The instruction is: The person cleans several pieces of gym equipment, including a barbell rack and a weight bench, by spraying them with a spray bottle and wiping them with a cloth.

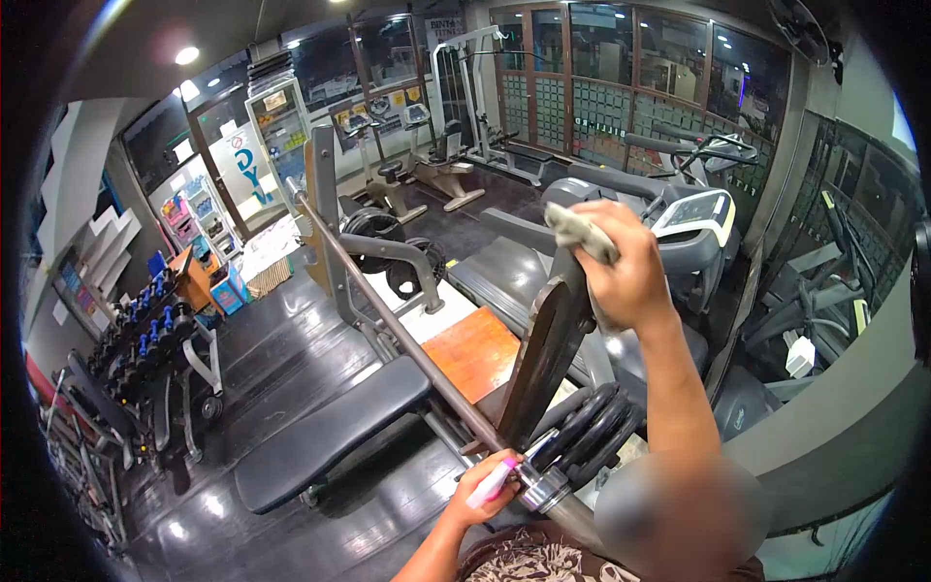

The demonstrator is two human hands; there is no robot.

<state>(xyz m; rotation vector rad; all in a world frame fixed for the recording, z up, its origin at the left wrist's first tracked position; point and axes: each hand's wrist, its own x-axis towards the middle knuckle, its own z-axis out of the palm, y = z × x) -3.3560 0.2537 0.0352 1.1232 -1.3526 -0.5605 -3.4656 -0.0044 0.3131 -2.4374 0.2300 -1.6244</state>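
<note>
My right hand (628,272) is raised and closed around a bunched grey-beige cloth (572,229). It is at the top of the dark upright post (543,339) of a bench press rack. Lower down, my left hand (475,493) grips a small white and pink bottle (496,482) beside the metal collar (545,488) of the barbell. The long barbell (388,320) rests across the rack, running from the near post to the far post (323,213). Under the bar lies the black padded bench (335,432).
Black weight plates (592,432) hang on the near post's side. A treadmill (514,267) stands beyond the rack, and an orange-brown board (473,351) lies between them. Dumbbells (155,335) line the left wall. Exercise bikes (441,175) and a cable machine (475,97) stand at the back.
</note>
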